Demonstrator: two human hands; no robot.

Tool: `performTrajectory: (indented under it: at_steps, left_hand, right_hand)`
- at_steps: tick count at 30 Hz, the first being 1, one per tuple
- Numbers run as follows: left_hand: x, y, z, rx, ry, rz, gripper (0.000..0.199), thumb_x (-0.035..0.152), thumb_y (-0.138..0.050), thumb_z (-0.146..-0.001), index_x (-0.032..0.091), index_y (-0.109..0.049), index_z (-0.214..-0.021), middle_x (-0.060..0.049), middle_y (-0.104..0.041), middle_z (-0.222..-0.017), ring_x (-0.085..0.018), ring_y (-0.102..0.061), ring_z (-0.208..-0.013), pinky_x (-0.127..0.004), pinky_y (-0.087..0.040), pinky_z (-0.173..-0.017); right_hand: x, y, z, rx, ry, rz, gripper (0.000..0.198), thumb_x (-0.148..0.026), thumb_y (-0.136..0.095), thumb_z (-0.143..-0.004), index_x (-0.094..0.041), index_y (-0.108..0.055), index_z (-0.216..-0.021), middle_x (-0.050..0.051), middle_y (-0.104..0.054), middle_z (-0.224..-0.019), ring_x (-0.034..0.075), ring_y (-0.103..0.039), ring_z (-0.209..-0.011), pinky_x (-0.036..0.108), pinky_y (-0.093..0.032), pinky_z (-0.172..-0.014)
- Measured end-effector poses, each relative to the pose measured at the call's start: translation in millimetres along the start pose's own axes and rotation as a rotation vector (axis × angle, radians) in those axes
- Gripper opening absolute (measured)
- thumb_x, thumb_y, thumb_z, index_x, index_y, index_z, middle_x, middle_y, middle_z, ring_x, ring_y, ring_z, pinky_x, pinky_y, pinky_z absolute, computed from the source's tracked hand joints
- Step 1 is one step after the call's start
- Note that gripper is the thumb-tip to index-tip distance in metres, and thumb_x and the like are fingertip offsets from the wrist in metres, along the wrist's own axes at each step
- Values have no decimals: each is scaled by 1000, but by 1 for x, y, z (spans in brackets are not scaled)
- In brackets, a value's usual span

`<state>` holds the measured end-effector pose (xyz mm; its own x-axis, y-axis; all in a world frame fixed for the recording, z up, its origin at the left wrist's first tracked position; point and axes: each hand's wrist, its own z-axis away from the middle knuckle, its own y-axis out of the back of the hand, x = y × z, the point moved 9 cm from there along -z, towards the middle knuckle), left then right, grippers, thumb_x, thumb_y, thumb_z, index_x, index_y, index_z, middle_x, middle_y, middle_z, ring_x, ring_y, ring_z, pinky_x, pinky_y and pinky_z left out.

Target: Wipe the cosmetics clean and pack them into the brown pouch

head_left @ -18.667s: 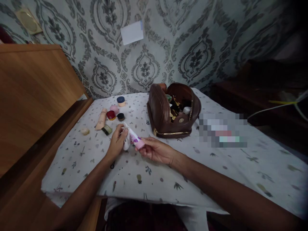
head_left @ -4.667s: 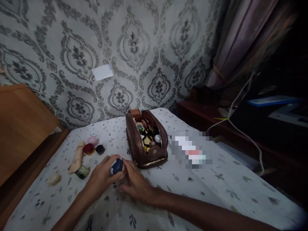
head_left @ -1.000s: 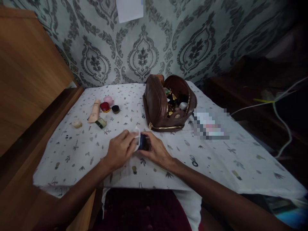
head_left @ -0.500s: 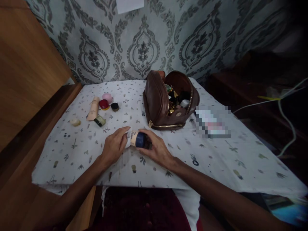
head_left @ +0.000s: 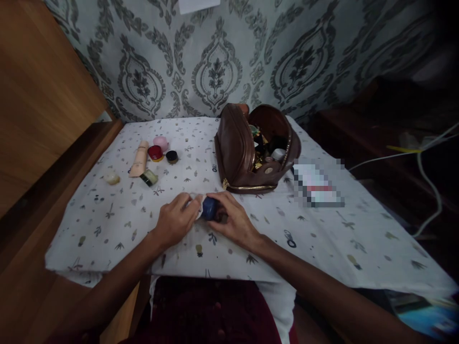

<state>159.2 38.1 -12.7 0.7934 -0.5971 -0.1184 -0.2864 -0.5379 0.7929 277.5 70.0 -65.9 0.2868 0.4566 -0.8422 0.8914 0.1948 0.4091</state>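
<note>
Over the near middle of the table, my right hand (head_left: pixel 234 220) grips a small cosmetic jar (head_left: pixel 209 209) by its dark blue lid. My left hand (head_left: pixel 179 217) is closed on a white wipe (head_left: pixel 199 205) and presses it round the jar's other end, which the wipe and fingers now cover. Beyond my hands stands a brown makeup bag (head_left: pixel 236 148), unzipped, with several small cosmetics inside. To the left lie a peach tube (head_left: pixel 139 160), a red jar (head_left: pixel 155 153), a pink rounded item (head_left: pixel 160 143), a black-lidded pot (head_left: pixel 172 156) and a small glass bottle (head_left: pixel 149 177).
A small cream-coloured item (head_left: pixel 112 178) lies at the far left of the patterned tablecloth (head_left: pixel 118 220). A blurred-out flat object (head_left: pixel 317 184) is right of the bag. White cables (head_left: pixel 426 177) hang at the right. A wooden panel (head_left: pixel 46 95) borders the left.
My left hand has moved slightly right with the wipe, covering the jar's peach label that showed before. My right hand keeps its hold on the lid end. The view shifted a little.
</note>
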Motion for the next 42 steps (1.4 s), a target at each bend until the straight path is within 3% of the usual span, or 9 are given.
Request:
performTrajectory:
  at_steps: [4, 8, 14, 17, 22, 28, 36, 42]
  left_hand:
    - [-23, -8, 5, -29, 120, 35, 23, 21, -39, -102, 16, -61, -107, -2, -58, -78, -16, -60, -70, -25, -46, -57]
    - [-27, -4, 7, 13, 165, 142, 22, 20, -40, -101, 14, -60, -108, -4, -60, -82, -16, -60, -72, -25, -49, -62]
    - [14, 13, 2, 128, -80, 132, 22, 14, -48, -96, 15, -58, -115, -4, -62, -79, -16, -63, -72, -25, -47, -61]
    - [21, 12, 1, 129, -115, 77, 22, 13, -50, -95, 14, -58, -116, -4, -62, -78, -16, -62, -71, -25, -47, -60]
    - [-2, 1, 1, 46, 43, 68, 21, 18, -46, -99, 16, -60, -114, -4, -61, -78, -16, -63, -73, -24, -47, -62]
    - [-24, -5, 6, 10, 204, 155, 23, 21, -42, -101, 15, -60, -114, -6, -64, -88, -17, -63, -76, -26, -51, -65]
    - [27, 8, 2, 106, -153, 112, 26, 14, -50, -96, 15, -57, -121, -5, -65, -81, -17, -64, -73, -25, -49, -62]
    - [-1, -5, 1, 40, 40, 83, 27, 17, -45, -99, 15, -58, -123, -5, -63, -80, -17, -64, -74, -24, -49, -63]
  right_hand:
    - [-2, 1, 0, 30, -8, -11, 52, -16, -69, -76, -24, -55, -126, 8, -54, -114, 22, -61, -101, 34, -60, -76]
    - [-2, 2, 0, 64, 9, 31, 50, -21, -71, -77, -23, -56, -124, 9, -59, -114, 23, -62, -101, 38, -58, -82]
    - [-2, 3, 0, 31, 18, 112, 54, -22, -69, -78, -24, -54, -130, 8, -64, -118, 22, -65, -94, 38, -56, -81]
    - [-3, 3, 0, 20, 46, 120, 54, -19, -68, -78, -24, -54, -130, 8, -64, -115, 22, -64, -95, 40, -55, -84]
    - [-1, 1, 0, 17, 35, 128, 55, -17, -68, -76, -24, -52, -128, 9, -60, -114, 22, -63, -93, 37, -57, -78]
    - [-4, 3, -1, 66, 53, 178, 50, -21, -70, -76, -23, -53, -124, 8, -62, -111, 25, -62, -101, 42, -55, -88]
    - [-9, 5, 0, 71, 112, 196, 51, -18, -65, -80, -22, -51, -128, 10, -61, -115, 27, -60, -106, 44, -53, -90]
    - [-11, 7, -2, 65, 88, 204, 50, -21, -69, -80, -25, -53, -127, 8, -62, -111, 26, -61, -103, 44, -54, -89]
